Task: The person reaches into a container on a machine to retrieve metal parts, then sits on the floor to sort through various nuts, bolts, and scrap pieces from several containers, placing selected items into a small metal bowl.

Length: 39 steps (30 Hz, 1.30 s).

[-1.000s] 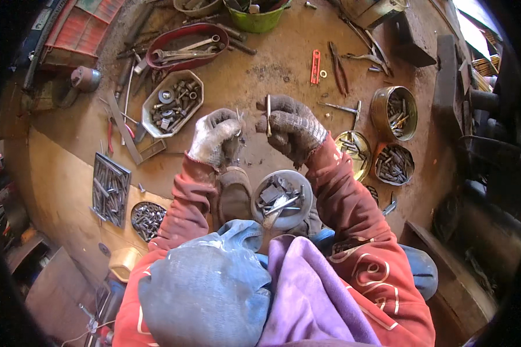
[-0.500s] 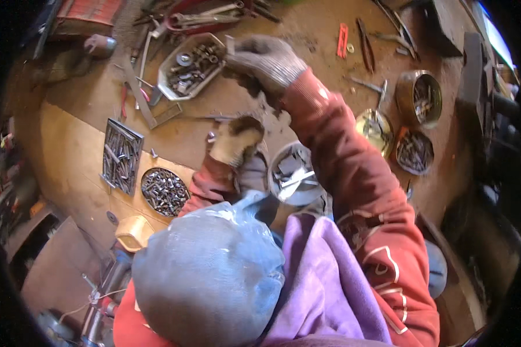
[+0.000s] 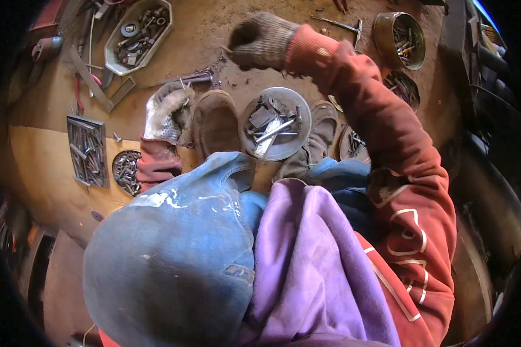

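My right hand (image 3: 263,43), in a dirty knit glove, is raised over the brown work surface beyond the metal bowl. Its fingers are curled in and I cannot make out anything between them. My left hand (image 3: 168,113), in a whitish glove with a grimy palm side, is closed beside my left shoe (image 3: 214,124). A thin bright sliver pokes up at its fingertips, too small to name. Between my shoes stands the round grey bowl (image 3: 297,140), holding dark metal blocks and shiny rods. Left of it, bolts fill a round dish (image 3: 115,168), partly behind my left sleeve.
A flat tray (image 3: 103,139) of metal pins lies left. Beyond it are an L-shaped metal bar (image 3: 90,75) and a pale many-sided container (image 3: 111,62) of nuts and washers. At far right stand a brass-coloured tin (image 3: 383,34) of parts and a T-shaped tool (image 3: 358,36).
The view has shifted, so things sit higher and further left. My right hand has moved away from the container of nuts, toward the right. My left hand has moved leftward, uncovering my shoe.
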### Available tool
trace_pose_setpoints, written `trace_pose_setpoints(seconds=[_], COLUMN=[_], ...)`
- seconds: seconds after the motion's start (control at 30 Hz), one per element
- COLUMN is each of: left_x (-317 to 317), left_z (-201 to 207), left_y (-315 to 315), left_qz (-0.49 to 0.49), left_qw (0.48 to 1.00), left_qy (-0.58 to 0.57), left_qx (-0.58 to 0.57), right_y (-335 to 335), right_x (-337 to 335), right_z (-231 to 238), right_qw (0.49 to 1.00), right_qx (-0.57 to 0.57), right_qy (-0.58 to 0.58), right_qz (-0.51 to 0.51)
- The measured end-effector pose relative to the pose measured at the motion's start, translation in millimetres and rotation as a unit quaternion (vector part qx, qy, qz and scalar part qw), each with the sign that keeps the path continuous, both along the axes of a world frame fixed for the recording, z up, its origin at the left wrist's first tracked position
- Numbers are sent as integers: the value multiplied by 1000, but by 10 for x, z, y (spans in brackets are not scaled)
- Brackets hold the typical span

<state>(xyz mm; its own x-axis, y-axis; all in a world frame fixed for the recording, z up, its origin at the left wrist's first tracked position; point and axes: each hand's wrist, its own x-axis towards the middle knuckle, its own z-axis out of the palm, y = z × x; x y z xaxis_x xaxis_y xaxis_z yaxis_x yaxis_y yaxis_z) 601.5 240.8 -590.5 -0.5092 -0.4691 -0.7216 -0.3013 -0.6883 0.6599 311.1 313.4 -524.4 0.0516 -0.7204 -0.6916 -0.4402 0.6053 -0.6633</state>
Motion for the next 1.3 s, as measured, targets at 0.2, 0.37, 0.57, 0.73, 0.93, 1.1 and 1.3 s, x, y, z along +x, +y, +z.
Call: trace_pose_setpoints(seconds=[0.2,0.37,0.57,0.73,0.93,1.1,1.3], left_x=[-42,90,58,-33,309,-163,-280], left_z=[130,34,-4,-7,-120,125,196], left_y=[56,32,15,10,-61,-52,-152], left_qz=[-15,-11,0,-10,26,41,27], left_qw=[999,1000,999,999,996,998,991], left_qy=[31,3,10,-10,-2,19,11], left_qx=[-26,-25,-37,-33,-86,-49,-128], right_y=[-17,509,1129,1067,1276,1481,728], right_x=[218,220,-155,-79,-628,-516,-420], right_z=[160,418,-191,-254,-245,-982,-572], right_qw=[983,969,953,985,991,913,945], right_qx=[-154,-73,-89,-39,6,-95,-22], right_qy=[-18,29,259,78,123,20,37], right_qz=[100,235,132,150,-41,-396,-323])
